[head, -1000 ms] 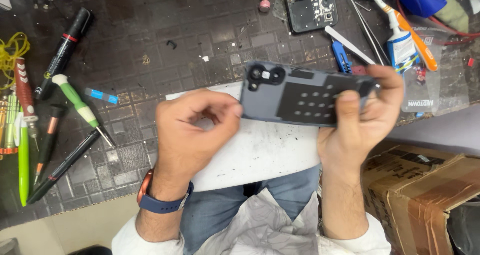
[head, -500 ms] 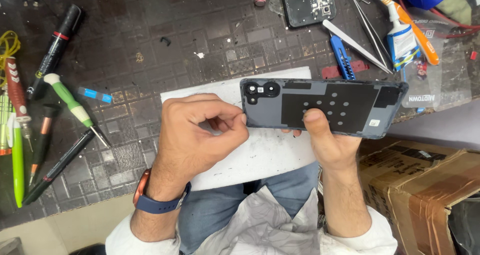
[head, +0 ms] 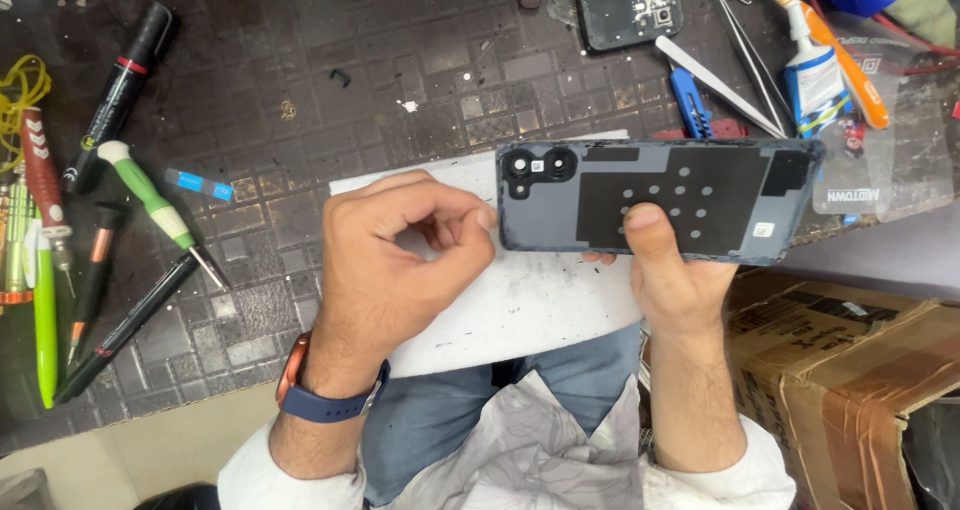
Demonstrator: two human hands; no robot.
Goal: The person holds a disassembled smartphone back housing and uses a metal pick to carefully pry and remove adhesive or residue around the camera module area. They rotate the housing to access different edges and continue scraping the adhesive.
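The back cover (head: 660, 200) of a phone is already off its phone and is being held over the front edge of the desk (head: 400, 60), inner side up. The dark pads and the camera holes are showing, so the removal part looks done. The right hand (head: 665, 270) is gripping the cover from below, with the thumb pressing on the dark pad. The left hand (head: 395, 260) is curling closed at the cover's camera end, thumb and fingertips pinching together there; I cannot tell if something small is between them. It seems the work on the inner side is in progress, maybe peeling or cleaning, and what is left I cannot judge. An open phone body (head: 630, 10) is lying at the far edge, near tweezers (head: 745, 55).

Compared with one second ago, the cover is now lying more level and further to the right. The right hand has moved from the cover's end to under its middle.
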